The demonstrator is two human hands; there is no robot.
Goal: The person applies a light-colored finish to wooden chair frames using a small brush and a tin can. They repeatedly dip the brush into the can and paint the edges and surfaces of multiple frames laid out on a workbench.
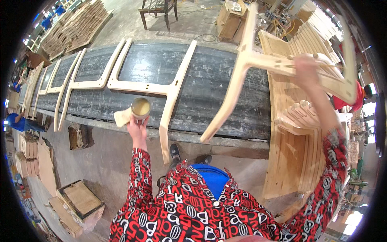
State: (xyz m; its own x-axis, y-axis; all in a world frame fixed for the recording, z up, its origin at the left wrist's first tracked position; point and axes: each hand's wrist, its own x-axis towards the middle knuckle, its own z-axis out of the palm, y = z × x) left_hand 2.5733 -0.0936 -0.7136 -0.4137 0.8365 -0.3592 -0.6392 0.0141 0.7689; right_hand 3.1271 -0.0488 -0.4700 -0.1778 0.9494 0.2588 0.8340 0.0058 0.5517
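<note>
My left hand (138,130) is closed round a small round can (141,108) that holds a pale yellow liquid. Against the can's side is a flat pale piece (123,117), whose kind I cannot make out. Out to the right, my right hand (307,71) grips the crossbar of a light wooden chair frame (236,82). This frame is raised and smeared by motion; one long leg slants down over the dark table. Just left of it, a similar wooden chair frame (171,99) lies flat, one leg reaching past the table's near edge.
Several more frames (86,84) lie in a row along the long black-topped table (225,60). Stacked wooden parts (300,121) stand at the right end. Beyond are a dark chair (158,12) and a wooden box (230,19). Another box (80,199) sits on the floor, lower left.
</note>
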